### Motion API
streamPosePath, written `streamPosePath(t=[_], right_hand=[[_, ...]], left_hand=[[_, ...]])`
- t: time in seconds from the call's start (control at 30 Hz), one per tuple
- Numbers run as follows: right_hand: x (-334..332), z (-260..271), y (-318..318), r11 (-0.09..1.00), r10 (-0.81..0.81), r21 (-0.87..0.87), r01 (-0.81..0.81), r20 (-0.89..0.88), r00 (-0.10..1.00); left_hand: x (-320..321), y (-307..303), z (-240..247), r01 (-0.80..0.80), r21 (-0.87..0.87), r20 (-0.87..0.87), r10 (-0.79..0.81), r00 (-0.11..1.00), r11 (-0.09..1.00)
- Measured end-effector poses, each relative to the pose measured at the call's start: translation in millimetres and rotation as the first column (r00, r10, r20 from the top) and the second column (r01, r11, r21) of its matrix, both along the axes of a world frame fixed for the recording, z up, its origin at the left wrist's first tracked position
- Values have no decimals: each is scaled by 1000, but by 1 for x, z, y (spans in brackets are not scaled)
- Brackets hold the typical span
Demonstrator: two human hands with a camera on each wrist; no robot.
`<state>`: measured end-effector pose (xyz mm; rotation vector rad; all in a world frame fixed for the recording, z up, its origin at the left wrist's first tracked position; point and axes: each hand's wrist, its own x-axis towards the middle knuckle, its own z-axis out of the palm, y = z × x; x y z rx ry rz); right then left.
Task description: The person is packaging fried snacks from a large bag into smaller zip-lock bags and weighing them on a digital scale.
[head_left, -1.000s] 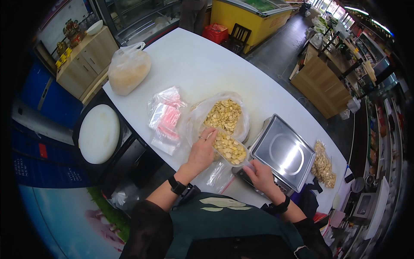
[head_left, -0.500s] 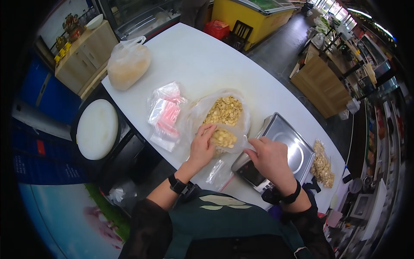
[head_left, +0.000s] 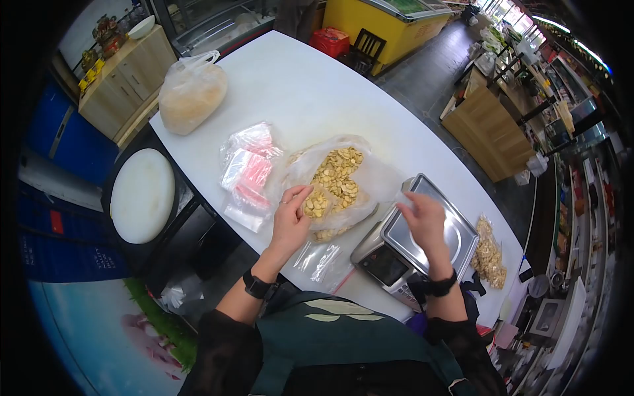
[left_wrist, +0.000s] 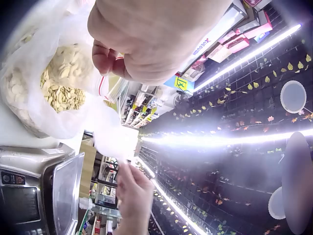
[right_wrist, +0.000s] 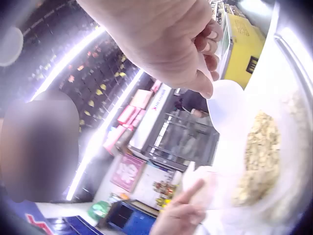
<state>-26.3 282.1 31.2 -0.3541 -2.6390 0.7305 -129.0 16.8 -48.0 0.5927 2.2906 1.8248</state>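
My left hand (head_left: 290, 224) pinches the edge of a clear zip bag (left_wrist: 101, 89) with a red seal line. Pale yellow dried slices (head_left: 318, 204) show inside it. My right hand (head_left: 426, 221) grips a translucent white plastic scoop (right_wrist: 226, 103) by its end, raised beside the scale. The scoop's far end overlaps the big open plastic bag (head_left: 366, 214) in the head view. That bag holds a heap of loose dried slices (head_left: 340, 171) and stands just beyond my left hand. In the left wrist view the right hand (left_wrist: 132, 196) shows below the scoop.
A scale (head_left: 422, 231) with a steel pan stands on the white table (head_left: 297, 79) under my right hand. Flat zip bags (head_left: 247, 175) lie to the left, another (head_left: 323, 264) near the front edge. A tied bag (head_left: 191, 96) sits far left, a filled bag (head_left: 487, 254) far right.
The scoop was full of slices and low by the open bag; its slices are now in the zip bag. My right hand turned over, then moved up and right with the scoop.
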Motion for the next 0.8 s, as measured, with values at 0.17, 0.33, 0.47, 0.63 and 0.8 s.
streamPosePath(t=[0.17,0.33,0.47,0.63,0.8], right_hand=[[-18,-21,-22,932,-64,361,-36,261,963],[-36,-21,-31,917,-128,398,-29,361,924],[-55,-96,-30,980,-17,199,-29,224,974],[-42,-124,-47,998,-21,-51,30,167,986],[-53,-148,-68,957,-128,-245,158,131,983]], left_hand=[[10,-9,22,-16,35,63,14,998,999],[10,-18,24,-8,1,74,8,997,1000],[12,-17,22,10,15,82,-11,997,1000],[9,-18,22,2,3,103,-3,995,1000],[7,-12,18,78,5,67,-78,995,997]])
